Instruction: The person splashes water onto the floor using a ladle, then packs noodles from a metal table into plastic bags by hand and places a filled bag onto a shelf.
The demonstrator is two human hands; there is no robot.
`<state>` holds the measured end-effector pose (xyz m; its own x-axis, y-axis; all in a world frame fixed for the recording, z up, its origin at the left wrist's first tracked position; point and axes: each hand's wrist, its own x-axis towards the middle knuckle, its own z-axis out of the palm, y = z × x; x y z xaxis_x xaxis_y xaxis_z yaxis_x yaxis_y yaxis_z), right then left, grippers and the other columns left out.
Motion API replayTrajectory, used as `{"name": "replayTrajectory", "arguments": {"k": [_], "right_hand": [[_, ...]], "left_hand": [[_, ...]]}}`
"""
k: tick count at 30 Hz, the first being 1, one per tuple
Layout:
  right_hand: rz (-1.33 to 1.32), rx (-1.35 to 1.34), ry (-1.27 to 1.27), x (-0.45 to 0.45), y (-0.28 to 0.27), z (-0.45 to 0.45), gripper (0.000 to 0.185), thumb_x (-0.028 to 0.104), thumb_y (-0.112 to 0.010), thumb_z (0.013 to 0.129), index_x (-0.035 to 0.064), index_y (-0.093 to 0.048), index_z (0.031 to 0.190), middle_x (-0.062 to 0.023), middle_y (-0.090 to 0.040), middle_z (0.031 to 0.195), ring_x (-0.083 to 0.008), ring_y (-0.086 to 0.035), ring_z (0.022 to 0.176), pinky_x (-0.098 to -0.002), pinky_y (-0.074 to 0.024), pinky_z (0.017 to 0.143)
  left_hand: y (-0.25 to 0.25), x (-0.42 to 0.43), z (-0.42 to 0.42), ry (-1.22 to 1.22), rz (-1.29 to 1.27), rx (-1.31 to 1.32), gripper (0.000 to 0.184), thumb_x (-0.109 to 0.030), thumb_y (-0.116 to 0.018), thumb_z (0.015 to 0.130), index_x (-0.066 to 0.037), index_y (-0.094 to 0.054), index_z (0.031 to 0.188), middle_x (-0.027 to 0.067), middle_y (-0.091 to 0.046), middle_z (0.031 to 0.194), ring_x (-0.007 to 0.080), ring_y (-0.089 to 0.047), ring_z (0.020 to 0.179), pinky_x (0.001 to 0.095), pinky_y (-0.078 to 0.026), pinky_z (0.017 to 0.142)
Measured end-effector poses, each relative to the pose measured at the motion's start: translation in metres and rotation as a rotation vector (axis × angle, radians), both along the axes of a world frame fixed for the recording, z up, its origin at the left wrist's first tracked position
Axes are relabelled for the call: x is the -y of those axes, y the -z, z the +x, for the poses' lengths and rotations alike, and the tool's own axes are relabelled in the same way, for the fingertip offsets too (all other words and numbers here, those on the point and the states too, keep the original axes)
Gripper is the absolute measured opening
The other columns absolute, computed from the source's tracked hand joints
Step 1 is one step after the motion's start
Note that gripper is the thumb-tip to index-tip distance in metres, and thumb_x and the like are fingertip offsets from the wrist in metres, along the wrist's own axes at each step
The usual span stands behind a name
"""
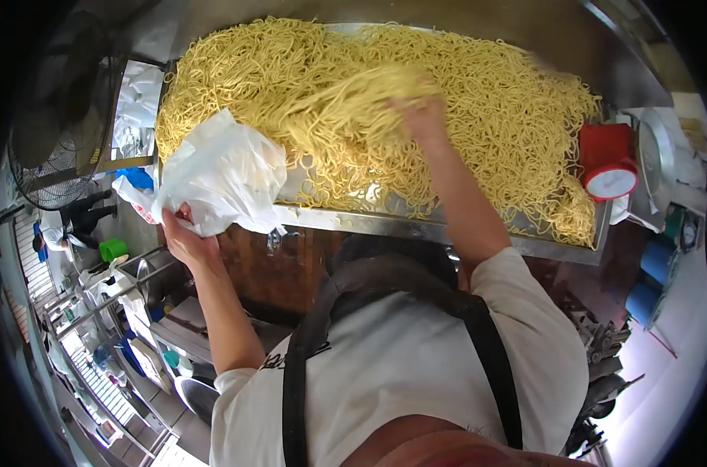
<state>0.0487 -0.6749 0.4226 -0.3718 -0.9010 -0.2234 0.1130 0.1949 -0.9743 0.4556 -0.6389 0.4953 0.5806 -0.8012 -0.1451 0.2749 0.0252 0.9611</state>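
Yellow noodles (509, 132) lie in a thick spread over a metal tray table (353, 221). My right hand (425, 117) is closed round a bunch of these noodles, lifted over the heap and smeared by motion. On the left, my left hand (188, 233) grips the edge of a white plastic bag (225, 171). The bag hangs partly over the near left corner of the tray. Its opening and anything inside cannot be made out. Some bare metal shows through the noodles beside the bag.
A red scale (606, 159) with a round dial stands against the tray's right end, next to a metal lid (655, 159). A fan (58, 148) is at the far left. Behind it, a person (65, 226) stands near a green bucket (113, 249).
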Motion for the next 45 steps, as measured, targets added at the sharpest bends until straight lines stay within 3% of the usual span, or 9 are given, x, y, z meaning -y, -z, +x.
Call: {"name": "replayTrajectory", "arguments": {"k": [7,8,10,14,18,27,31,37,45], "right_hand": [[-0.537,-0.205,0.226,-0.026,-0.126,-0.222,0.031,0.015,-0.072,0.078,0.0030,-0.064,0.106,-0.0070,-0.071,0.096,-0.0184,-0.066,0.084,-0.0285,-0.0521,0.074],[-0.546,0.063,0.212,-0.041,-0.156,-0.218,0.056,0.014,-0.075,0.076,0.0077,-0.054,0.128,-0.0071,-0.070,0.104,-0.0222,-0.067,0.085,-0.0316,-0.0556,0.077],[-0.247,-0.250,0.261,-0.050,-0.155,-0.236,0.023,0.018,-0.068,0.080,-0.0012,-0.074,0.092,-0.0048,-0.072,0.088,-0.0134,-0.066,0.084,-0.0253,-0.0486,0.074],[0.122,-0.637,-0.253,-0.071,-0.094,-0.226,0.026,0.023,-0.074,0.077,0.0036,-0.076,0.094,-0.0069,-0.073,0.096,-0.0157,-0.067,0.086,-0.0297,-0.0521,0.075],[0.279,-0.767,-0.398,-0.063,-0.044,-0.158,0.059,0.027,-0.078,0.073,0.0124,-0.061,0.128,-0.0092,-0.067,0.118,-0.0219,-0.067,0.096,-0.0329,-0.0523,0.094],[-0.069,-0.146,-1.196,0.011,-0.049,-0.003,0.068,0.026,-0.076,0.074,0.0167,-0.054,0.137,-0.0046,-0.071,0.103,-0.0143,-0.065,0.090,-0.0301,-0.0510,0.082],[0.080,-0.256,-1.382,0.032,-0.020,0.030,0.054,0.033,-0.075,0.076,0.0113,-0.063,0.124,-0.0072,-0.071,0.099,-0.0141,-0.065,0.085,-0.0295,-0.0506,0.077],[0.100,-0.339,-1.311,0.007,-0.046,0.054,0.048,0.033,-0.076,0.076,0.0035,-0.067,0.113,-0.0153,-0.063,0.113,-0.0245,-0.059,0.108,-0.0346,-0.0445,0.095],[-0.343,0.559,-0.244,0.025,-0.044,0.048,0.045,0.016,-0.069,0.079,-0.0011,-0.058,0.119,-0.0118,-0.067,0.102,-0.0239,-0.065,0.089,-0.0341,-0.0530,0.082]], "left_hand": [[-0.042,0.069,-0.057,0.159,-0.114,-0.041,0.021,-0.022,-0.053,0.095,-0.005,-0.060,0.103,0.0025,-0.057,0.082,0.0100,-0.048,0.070,0.0249,-0.044,0.064],[-0.044,0.085,-0.069,0.194,-0.146,-0.044,0.020,-0.021,-0.053,0.095,-0.004,-0.060,0.104,0.0026,-0.057,0.082,0.0101,-0.048,0.070,0.0249,-0.044,0.064],[-0.032,0.128,-0.073,0.485,-0.258,-0.031,0.021,-0.020,-0.056,0.093,-0.003,-0.060,0.106,0.0037,-0.060,0.085,0.0107,-0.051,0.075,0.0259,-0.046,0.069],[-0.009,0.189,-0.153,0.492,-0.375,0.588,0.023,-0.020,-0.061,0.091,-0.002,-0.060,0.104,0.0049,-0.061,0.076,0.0111,-0.052,0.073,0.0253,-0.045,0.068],[0.016,0.179,-0.226,0.691,-0.247,0.064,0.022,-0.014,-0.063,0.089,0.002,-0.058,0.104,0.0057,-0.057,0.065,0.0130,-0.049,0.051,0.0279,-0.049,0.063],[-0.019,0.041,-0.218,0.707,-0.011,0.259,0.020,-0.020,-0.052,0.096,-0.002,-0.052,0.105,-0.0001,-0.050,0.060,0.0069,-0.045,0.046,0.0239,-0.041,0.043],[-0.018,0.055,-0.209,0.633,-0.216,0.908,0.026,-0.017,-0.060,0.090,0.001,-0.051,0.106,0.0167,-0.059,0.067,0.0314,-0.059,0.057,0.0400,-0.045,0.054],[-0.043,0.067,-0.205,0.614,-0.215,0.949,0.032,-0.016,-0.065,0.085,0.000,-0.051,0.109,0.0261,-0.062,0.077,0.0446,-0.062,0.072,0.0459,-0.048,0.064],[0.006,-0.050,-0.145,1.056,0.274,0.605,0.033,-0.032,-0.061,0.093,0.000,-0.060,0.101,0.0077,-0.061,0.076,0.0165,-0.059,0.072,0.0309,-0.048,0.066]]}}
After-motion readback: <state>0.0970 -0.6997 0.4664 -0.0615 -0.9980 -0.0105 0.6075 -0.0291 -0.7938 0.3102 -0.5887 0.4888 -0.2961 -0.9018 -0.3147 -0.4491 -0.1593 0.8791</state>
